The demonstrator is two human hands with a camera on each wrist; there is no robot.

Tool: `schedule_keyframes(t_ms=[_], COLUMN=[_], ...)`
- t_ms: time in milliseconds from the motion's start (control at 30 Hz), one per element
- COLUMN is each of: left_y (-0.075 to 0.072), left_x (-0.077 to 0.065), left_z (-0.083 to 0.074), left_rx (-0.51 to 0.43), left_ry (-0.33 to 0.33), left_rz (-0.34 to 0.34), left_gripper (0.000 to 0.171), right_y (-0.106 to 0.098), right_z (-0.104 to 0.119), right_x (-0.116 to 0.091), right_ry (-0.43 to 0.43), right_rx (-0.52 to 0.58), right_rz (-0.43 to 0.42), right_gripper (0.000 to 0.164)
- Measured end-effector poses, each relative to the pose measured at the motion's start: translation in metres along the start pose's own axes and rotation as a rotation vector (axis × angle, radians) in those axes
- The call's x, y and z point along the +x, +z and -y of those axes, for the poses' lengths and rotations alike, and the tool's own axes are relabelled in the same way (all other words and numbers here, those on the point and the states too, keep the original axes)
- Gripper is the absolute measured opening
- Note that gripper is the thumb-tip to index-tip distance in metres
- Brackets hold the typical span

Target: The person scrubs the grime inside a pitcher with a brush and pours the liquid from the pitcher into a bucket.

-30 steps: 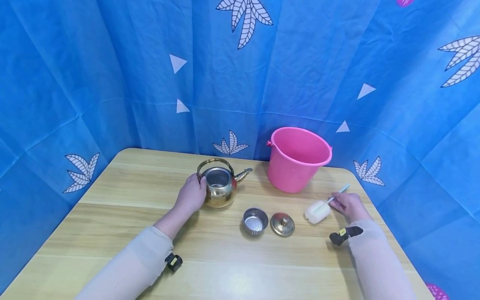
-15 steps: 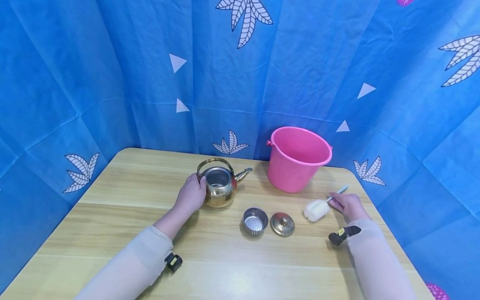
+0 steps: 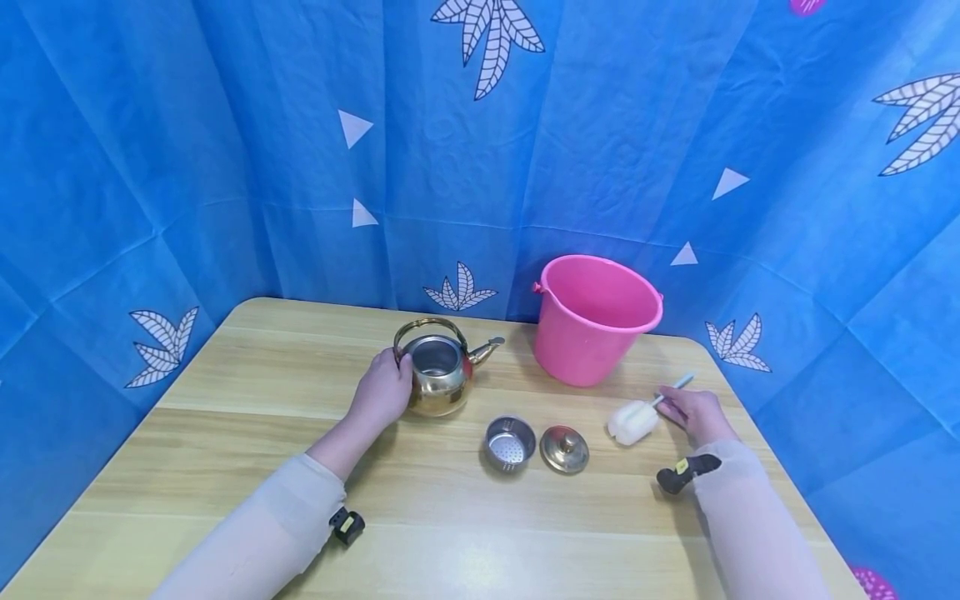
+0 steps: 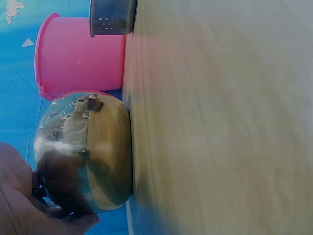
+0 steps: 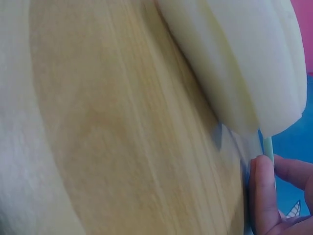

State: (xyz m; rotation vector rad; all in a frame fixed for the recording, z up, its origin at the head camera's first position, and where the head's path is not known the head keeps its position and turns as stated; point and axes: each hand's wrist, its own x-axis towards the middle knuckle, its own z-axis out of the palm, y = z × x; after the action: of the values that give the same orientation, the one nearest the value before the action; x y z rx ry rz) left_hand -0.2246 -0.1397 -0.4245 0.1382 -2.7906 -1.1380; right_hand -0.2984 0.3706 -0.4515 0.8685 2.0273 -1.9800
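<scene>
My left hand [image 3: 385, 387] grips the gold kettle [image 3: 438, 393] at its left side, by the lower end of the arched handle. The kettle stands upright without its lid, spout pointing right; in the left wrist view its shiny body [image 4: 98, 161] mirrors the arm. At the right, my right hand [image 3: 697, 411] pinches the thin pale-blue handle of a sponge brush [image 3: 632, 422]. The white sponge head [image 5: 239, 58] looms large in the right wrist view, and how far it sits above the table cannot be told.
Between the hands lie a perforated metal strainer [image 3: 510, 444] and a gold lid [image 3: 564, 450], knob up. A pink bucket [image 3: 587, 358] stands at the back right of the wooden table [image 3: 450, 533]. Blue curtains [image 3: 300, 167] enclose the back and sides.
My right hand and the sponge brush have shifted very slightly, the brush's handle tip a bit lower and leftward. My left hand and the kettle have stayed put.
</scene>
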Motion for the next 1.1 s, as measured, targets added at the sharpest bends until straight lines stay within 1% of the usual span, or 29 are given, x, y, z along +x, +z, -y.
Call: schedule_keyframes(t_ms=[67,200,267,400,467,533,667,900,1033,1100], left_y=[-0.001,-0.001,-0.001,0.0,0.0,0.0,0.0,-0.001,-0.001,-0.001], left_x=[0.0,-0.001,-0.001,0.0,0.001,0.001,0.0,-0.001,0.0,0.0], left_z=[0.0,-0.001,-0.002,-0.001,-0.001,-0.001,-0.001,-0.003,-0.004,-0.004], left_rx=[0.0,-0.001,-0.001,0.004,0.003,0.001,-0.002,-0.002,-0.002,0.0], left_ry=[0.004,0.003,0.003,0.004,0.004,0.005,0.007,-0.001,-0.004,-0.005], left_rz=[0.001,-0.001,0.001,0.001,-0.003,-0.007,-0.007,-0.007,-0.008,-0.008], left_gripper=[0.054,0.054,0.054,0.053,0.053,0.053,0.052,0.053,0.053,0.053], right_y=[-0.001,-0.007,-0.01,-0.017,-0.019,-0.022,-0.027,-0.027,-0.025,-0.024], right_z=[0.001,0.001,0.002,0.006,0.009,0.012,0.018,0.031,0.038,0.04], right_x=[-0.002,-0.007,-0.009,-0.014,-0.015,-0.017,-0.023,-0.028,-0.03,-0.032], right_ry=[-0.008,-0.032,-0.038,-0.039,-0.032,-0.036,-0.044,-0.024,-0.038,-0.057], right_rx=[0.011,0.045,0.049,0.043,0.045,0.055,0.015,0.016,-0.051,-0.081], right_rz=[0.023,0.108,0.134,0.156,0.151,0.172,0.193,0.203,0.216,0.217], right_gripper=[0.015,0.021,0.023,0.02,0.017,0.015,0.019,0.024,0.016,0.016])
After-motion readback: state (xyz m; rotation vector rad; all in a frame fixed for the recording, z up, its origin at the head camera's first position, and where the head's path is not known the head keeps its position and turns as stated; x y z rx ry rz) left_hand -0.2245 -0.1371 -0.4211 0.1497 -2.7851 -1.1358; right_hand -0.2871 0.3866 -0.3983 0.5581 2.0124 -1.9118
